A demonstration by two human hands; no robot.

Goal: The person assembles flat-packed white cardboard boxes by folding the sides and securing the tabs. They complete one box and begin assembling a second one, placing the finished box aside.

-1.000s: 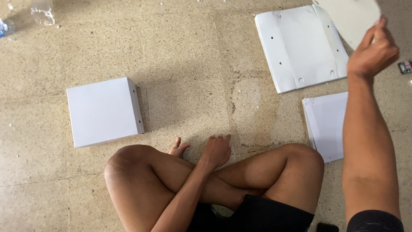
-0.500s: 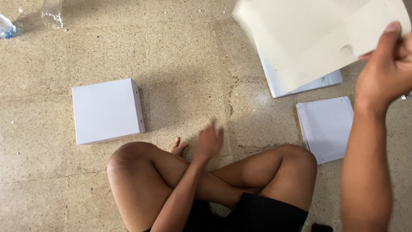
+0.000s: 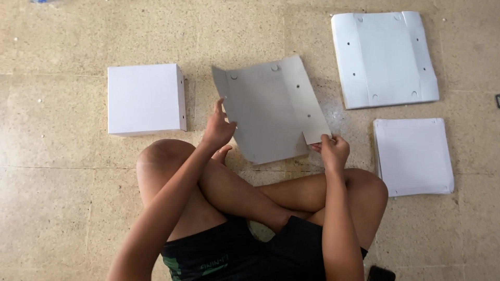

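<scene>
I sat cross-legged on the speckled stone floor [image 3: 67, 208] and held a flat grey die-cut cardboard sheet with flaps and punched holes [image 3: 271, 109] in front of my knees, tilted up off the floor so its inner face was toward me. My left hand [image 3: 217, 127] gripped its left edge, thumb on the near face and fingers behind, which kept that side steady. My right hand [image 3: 330, 150] pinched the small tab at the sheet's lower right corner between thumb and fingers, so the sheet hung spread between the 2 grips.

To my left lay 1 closed white square cardboard box [image 3: 145, 99], flat on the floor, well apart from the sheet. To my right, within arm's reach, lay a white unfolded sheet with creased flaps [image 3: 384, 57], and nearer me what was probably a stack of flat white blanks [image 3: 414, 156], though I could not count its layers.
</scene>
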